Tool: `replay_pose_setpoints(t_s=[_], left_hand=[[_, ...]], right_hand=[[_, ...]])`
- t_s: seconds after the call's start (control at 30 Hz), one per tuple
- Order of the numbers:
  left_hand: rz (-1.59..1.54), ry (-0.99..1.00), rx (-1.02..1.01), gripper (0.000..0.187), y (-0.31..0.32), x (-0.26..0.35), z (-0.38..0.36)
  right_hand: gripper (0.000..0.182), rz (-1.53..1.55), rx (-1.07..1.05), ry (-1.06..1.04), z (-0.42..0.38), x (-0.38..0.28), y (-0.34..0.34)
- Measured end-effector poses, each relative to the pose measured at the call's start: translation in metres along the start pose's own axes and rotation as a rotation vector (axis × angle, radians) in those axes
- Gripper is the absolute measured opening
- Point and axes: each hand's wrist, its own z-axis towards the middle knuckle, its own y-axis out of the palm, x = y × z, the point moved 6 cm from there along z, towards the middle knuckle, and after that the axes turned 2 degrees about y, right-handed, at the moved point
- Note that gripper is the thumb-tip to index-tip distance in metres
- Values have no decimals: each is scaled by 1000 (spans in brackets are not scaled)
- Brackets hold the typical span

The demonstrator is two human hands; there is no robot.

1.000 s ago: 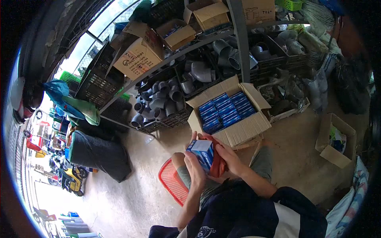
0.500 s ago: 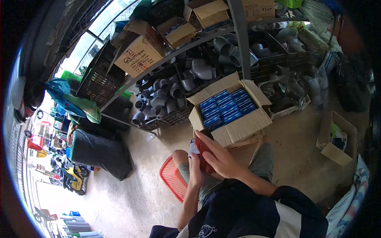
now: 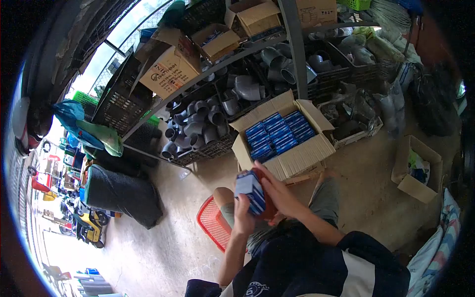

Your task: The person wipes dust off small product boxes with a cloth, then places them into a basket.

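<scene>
A small blue and white box point(image 3: 250, 190) is held up between my two hands, over my lap. My left hand point(image 3: 243, 214) grips its lower left side with the thumb on its face. My right hand point(image 3: 281, 194) is wrapped round a reddish-brown item point(image 3: 267, 207) pressed against the box's right side; what that item is I cannot make out. Just beyond my hands stands an open cardboard carton point(image 3: 302, 157) filled with several blue and white boxes point(image 3: 282, 136). A red plastic basket point(image 3: 213, 222) sits by my leg on the left.
Behind the carton, a rack post point(image 3: 296, 54) rises beside black crates of grey pipe elbows point(image 3: 198, 123). At right on the floor is a smaller open carton point(image 3: 420, 185). A dark mesh roll point(image 3: 123, 193) lies at left; a striped sack point(image 3: 440, 242) is at lower right.
The small box has turned so that more of its blue and white face shows beside the reddish-brown item. My hands have shifted slightly, and the whole view has moved a little.
</scene>
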Motion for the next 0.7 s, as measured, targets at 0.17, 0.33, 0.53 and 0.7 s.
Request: replay_pose_setpoints(t_s=[0.17,0.33,0.53,0.7], left_hand=[[-63,-68,-114,75,9,-28,-5],[379,249,63,75,34,30,3],[-162,46,222,80,3,-5,21],[-572,-82,207,67,-7,-4,26]], right_hand=[[50,-89,1,-192,8,-40,-7],[49,-168,121,-345,2,-56,-6],[52,365,177,-274,1,-51,-31],[55,413,95,-395,-8,-87,-31]])
